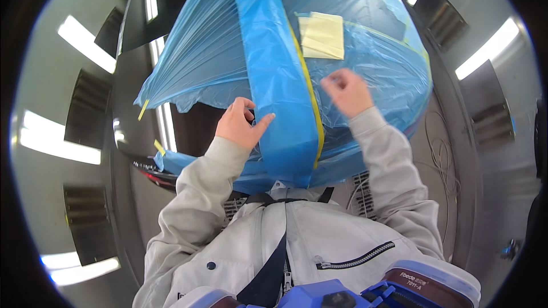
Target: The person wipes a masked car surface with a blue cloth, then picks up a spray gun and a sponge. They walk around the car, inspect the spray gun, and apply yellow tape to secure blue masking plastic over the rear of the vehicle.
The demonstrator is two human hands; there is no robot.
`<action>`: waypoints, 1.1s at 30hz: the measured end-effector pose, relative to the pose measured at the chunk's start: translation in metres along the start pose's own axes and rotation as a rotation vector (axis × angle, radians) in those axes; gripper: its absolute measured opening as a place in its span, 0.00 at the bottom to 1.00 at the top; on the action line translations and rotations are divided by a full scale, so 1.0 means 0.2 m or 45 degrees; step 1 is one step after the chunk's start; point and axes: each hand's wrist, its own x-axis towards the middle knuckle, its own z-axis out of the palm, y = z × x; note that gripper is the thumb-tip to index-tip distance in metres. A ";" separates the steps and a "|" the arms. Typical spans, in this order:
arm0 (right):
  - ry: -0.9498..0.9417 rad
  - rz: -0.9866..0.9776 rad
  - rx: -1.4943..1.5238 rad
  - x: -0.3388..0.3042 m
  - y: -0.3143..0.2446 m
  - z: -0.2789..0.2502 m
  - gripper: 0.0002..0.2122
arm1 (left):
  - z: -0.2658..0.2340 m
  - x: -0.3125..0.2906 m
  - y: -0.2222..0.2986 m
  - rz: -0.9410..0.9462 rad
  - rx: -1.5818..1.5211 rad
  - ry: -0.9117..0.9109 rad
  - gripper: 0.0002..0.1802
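A darker blue strip of plastic masking film (279, 85) runs down the middle of a black car's film-covered part, with yellow tape (309, 88) along its right edge. My left hand (238, 125) is at the strip's left edge, thumb and fingers apart, the thumb tip over the film. Right of the strip, my right hand (348, 94) is above the paler blue film (388, 74); its fingers are bent and smeared by motion, so any small thing in them cannot be made out. A folded pale yellow cloth or paper (322, 36) lies on the film just beyond that hand.
Dark glossy car bodywork (137, 80) shows at the left, with a red lamp (157, 178) low down. Short yellow tape pieces (143, 109) hold film edges. A thin cable or hose (442, 159) coils on the floor at right. Walls with bright lamps (488, 48) flank both sides.
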 end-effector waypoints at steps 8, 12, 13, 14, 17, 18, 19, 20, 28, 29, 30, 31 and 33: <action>0.170 0.384 -0.545 -0.26 -0.30 0.32 0.30 | -0.03 0.27 -0.16 -0.146 -0.369 -0.548 0.29; 0.029 0.603 -0.551 -0.32 -0.39 0.37 0.24 | -0.07 0.29 -0.21 -0.145 -0.568 -0.685 0.31; -0.053 0.576 -0.471 -0.32 -0.42 0.37 0.22 | -0.09 0.29 -0.22 -0.148 -0.605 -0.711 0.32; -0.142 0.577 -0.405 -0.33 -0.46 0.37 0.20 | -0.10 0.28 -0.22 -0.181 -0.658 -0.745 0.33; -0.307 0.401 -0.098 -0.38 -0.59 0.44 0.16 | -0.15 0.27 -0.23 -0.328 -0.893 -0.812 0.38; -0.355 0.326 0.026 -0.43 -0.64 0.48 0.15 | -0.17 0.27 -0.24 -0.410 -1.021 -0.813 0.40; -0.389 0.206 0.070 -0.47 -0.68 0.53 0.13 | -0.18 0.27 -0.24 -0.516 -1.131 -0.839 0.42; -0.429 0.174 0.123 -0.51 -0.71 0.59 0.12 | -0.18 0.29 -0.25 -0.518 -1.220 -0.896 0.44; -0.338 0.346 0.805 -0.63 -0.85 0.88 0.04 | -0.13 0.42 -0.23 -0.416 -1.415 -1.080 0.26; -0.312 0.273 0.778 -0.65 -0.86 0.86 0.04 | -0.14 0.43 -0.24 -0.456 -1.411 -1.062 0.25; -0.299 0.234 0.751 -0.67 -0.86 0.84 0.04 | -0.16 0.43 -0.26 -0.483 -1.417 -1.022 0.25; -0.299 0.170 0.753 -0.69 -0.85 0.81 0.04 | -0.18 0.43 -0.28 -0.520 -1.418 -0.963 0.24; -0.145 0.182 0.736 -0.70 -0.80 0.77 0.05 | -0.25 0.40 -0.36 -0.543 -1.387 -0.893 0.23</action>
